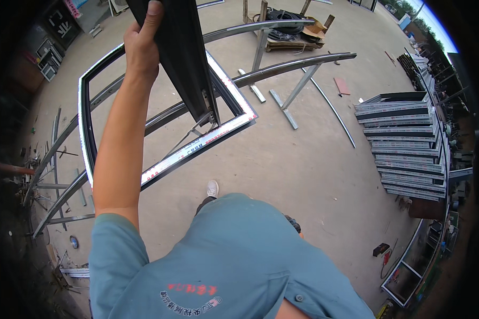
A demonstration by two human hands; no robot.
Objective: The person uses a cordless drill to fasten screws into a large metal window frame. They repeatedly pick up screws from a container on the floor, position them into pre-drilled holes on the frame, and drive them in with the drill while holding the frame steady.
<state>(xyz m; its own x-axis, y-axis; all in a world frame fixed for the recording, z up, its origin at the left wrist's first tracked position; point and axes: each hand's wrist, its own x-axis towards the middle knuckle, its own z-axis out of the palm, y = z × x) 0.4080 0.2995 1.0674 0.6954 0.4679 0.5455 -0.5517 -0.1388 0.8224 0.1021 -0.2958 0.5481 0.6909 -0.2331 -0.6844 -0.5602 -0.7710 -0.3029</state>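
Note:
My left hand (141,38) is raised at arm's length and shut around the edge of a dark metal frame section (183,58), which runs from the top of the picture down to about the middle. Below and behind it, a rectangular window frame (197,144) with dark bars and white taped edges lies flat across two long grey metal rails (282,65). The lower end of the held section reaches the near right part of that frame. My right hand is out of sight; only a strip of arm shows at the lower edge.
A tall stack of finished frames (404,143) stands at the right. Loose metal bars (332,109) lie on the concrete floor, a pallet with cardboard and scraps (292,32) sits at the back, and more metal offcuts (53,181) clutter the left side. My shoe (212,188) shows below.

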